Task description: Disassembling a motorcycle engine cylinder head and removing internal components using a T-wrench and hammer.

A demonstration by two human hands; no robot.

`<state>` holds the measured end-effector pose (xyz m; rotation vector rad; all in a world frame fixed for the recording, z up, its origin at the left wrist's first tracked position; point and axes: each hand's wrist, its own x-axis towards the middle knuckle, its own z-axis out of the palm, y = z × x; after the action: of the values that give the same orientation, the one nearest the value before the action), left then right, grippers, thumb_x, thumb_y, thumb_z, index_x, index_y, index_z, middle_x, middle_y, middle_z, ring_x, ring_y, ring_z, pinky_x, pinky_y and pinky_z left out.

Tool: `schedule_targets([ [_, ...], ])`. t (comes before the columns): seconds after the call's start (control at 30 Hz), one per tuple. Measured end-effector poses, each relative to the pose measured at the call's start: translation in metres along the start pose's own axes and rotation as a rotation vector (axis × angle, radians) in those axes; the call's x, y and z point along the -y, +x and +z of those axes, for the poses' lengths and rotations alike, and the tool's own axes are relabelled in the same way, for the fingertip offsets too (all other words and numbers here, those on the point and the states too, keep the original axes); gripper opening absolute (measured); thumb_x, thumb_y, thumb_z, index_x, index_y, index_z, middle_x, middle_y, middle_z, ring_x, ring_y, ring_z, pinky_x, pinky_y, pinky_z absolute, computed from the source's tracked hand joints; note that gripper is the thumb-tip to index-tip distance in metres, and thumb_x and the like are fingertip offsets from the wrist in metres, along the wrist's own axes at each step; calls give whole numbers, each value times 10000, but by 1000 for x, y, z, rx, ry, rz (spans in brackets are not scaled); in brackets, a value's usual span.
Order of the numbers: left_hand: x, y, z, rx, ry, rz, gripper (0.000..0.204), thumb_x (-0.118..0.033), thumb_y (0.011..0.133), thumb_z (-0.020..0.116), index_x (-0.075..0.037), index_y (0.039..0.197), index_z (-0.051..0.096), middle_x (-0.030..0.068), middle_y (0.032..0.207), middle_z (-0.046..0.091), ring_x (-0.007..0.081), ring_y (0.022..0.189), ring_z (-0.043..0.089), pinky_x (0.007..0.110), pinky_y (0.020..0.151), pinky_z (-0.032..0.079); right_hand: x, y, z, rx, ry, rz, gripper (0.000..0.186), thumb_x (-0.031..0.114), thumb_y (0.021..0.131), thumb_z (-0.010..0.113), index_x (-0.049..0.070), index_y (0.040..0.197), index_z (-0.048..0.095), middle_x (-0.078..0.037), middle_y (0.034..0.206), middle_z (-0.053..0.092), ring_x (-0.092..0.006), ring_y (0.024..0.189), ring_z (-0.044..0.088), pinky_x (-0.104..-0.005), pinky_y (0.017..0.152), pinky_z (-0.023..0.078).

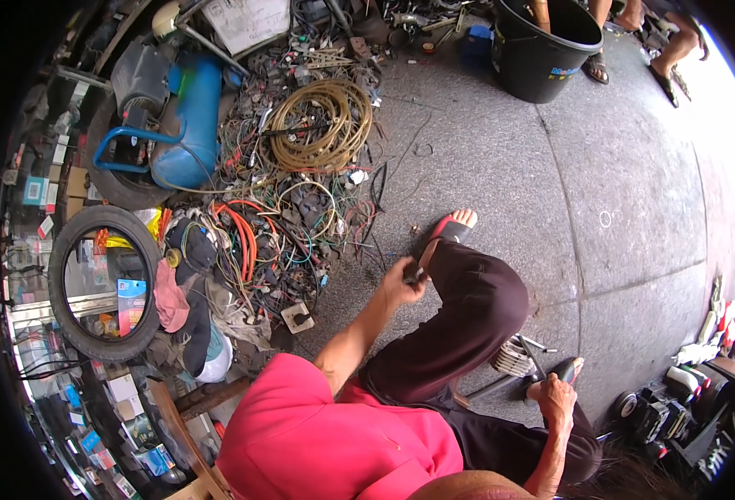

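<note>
My left hand [404, 282] is closed around a small dark object [415, 273], whose kind I cannot make out. It is just beside my left foot [457, 223], which wears a dark sandal with a red edge. My right hand [557, 400] is low near my other foot [574, 368], fingers curled; what they hold, if anything, is hidden. Close to that hand lies a finned metal part [513, 358], like an engine cylinder, on the floor with thin rods [536, 344] next to it. My dark trousers partly cover this spot.
At left are a heap of wires and scrap [301, 208], a coiled hose [319, 125], a blue tank [197, 117], a tyre [105, 346] and glass shelves of boxes [42, 192]. A black bucket [534, 71] stands far off; people's legs [676, 54] are beyond. Machine parts [659, 408] sit right.
</note>
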<state>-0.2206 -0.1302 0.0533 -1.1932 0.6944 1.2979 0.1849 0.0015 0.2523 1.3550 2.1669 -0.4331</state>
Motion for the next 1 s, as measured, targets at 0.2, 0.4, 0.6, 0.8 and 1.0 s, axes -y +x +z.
schedule_targets([
  [0.2,-141,-86,170,195,-46,478,416,-407,890,564,-43,1087,521,127,916,589,260,752,613,326,607,552,5,4,-6,37,-21,-7,219,230,794,594,14,818,618,-195,775,648,-366,755,647,-471,683,501],
  [0.4,-189,-177,282,346,166,934,892,-397,866,634,47,1424,97,315,1276,396,380,1036,541,467,826,541,6,9,-4,16,-20,6,181,191,793,569,18,796,620,-193,749,653,-361,740,652,-469,672,509],
  [0.6,-93,-78,207,283,263,243,738,-286,874,616,-144,1421,140,333,1199,418,395,959,556,447,699,525,-1,-3,9,10,-54,-1,168,192,841,562,29,863,596,-181,800,656,-368,767,652,-474,691,504],
  [0.8,-10,-28,147,240,465,172,546,-213,876,587,-42,1298,287,154,981,585,320,837,623,356,632,469,-6,-14,18,-86,5,34,195,216,835,568,26,842,608,-196,809,642,-365,782,653,-471,686,507],
  [1.0,7,-91,180,295,406,346,355,-173,860,600,-61,1136,407,178,964,596,294,862,625,354,639,479,2,-12,41,-178,8,-87,93,109,790,534,23,784,569,-196,673,628,-351,646,639,-471,607,483],
])
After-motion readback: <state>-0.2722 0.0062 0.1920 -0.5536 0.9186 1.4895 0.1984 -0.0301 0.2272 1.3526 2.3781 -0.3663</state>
